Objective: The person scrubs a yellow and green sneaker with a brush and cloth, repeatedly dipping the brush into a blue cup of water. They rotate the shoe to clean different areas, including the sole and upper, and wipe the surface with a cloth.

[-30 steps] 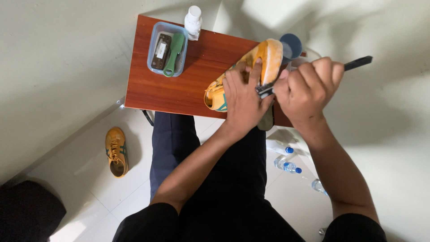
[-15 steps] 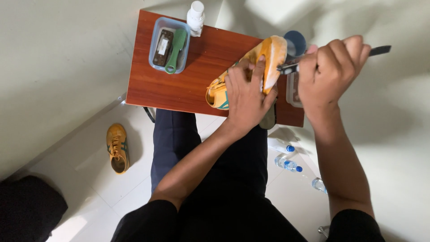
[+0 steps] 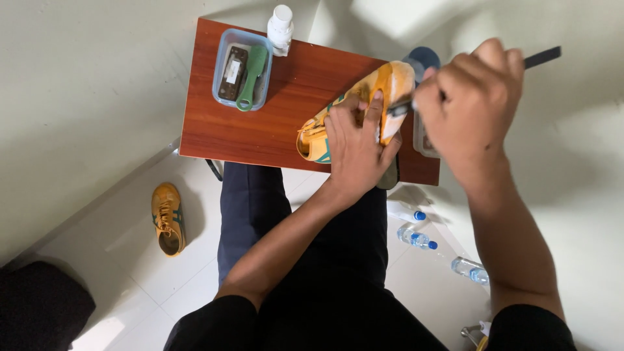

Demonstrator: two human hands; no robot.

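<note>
On the small wooden table [image 3: 260,130] the left hand [image 3: 357,146] clamps the yellow shoe [image 3: 390,84] on its side near the table's right end, while the right hand [image 3: 471,107], fisted around a dark-handled brush [image 3: 543,57], presses its tip against the shoe's sole, with a plastic tray [image 3: 224,45] at the table's far left corner.

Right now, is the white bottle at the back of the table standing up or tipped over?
Upright. The white bottle stands at the table's far edge, cap facing the camera, beside the clear tray.
</note>
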